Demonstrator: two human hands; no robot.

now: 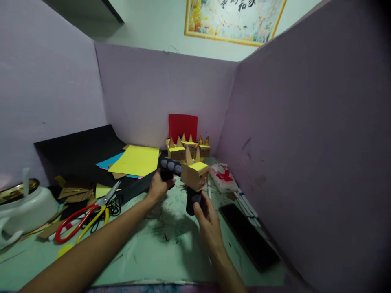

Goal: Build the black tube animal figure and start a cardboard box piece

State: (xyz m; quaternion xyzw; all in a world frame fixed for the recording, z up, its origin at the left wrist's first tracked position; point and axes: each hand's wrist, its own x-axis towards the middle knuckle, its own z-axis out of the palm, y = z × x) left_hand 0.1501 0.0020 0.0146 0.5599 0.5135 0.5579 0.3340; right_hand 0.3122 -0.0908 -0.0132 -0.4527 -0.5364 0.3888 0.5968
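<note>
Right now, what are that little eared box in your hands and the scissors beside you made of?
The eared box looks like brown cardboard, matte with folded edges, topped with yellow paper. The scissors seem to have shiny metal blades and glossy red and yellow plastic handles.

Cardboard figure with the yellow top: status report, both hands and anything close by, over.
Left hand gripping the black paw piece. Right hand pinching the black leg under the cardboard figure, raised off the table. Finished figures behind, phone at right.
</note>
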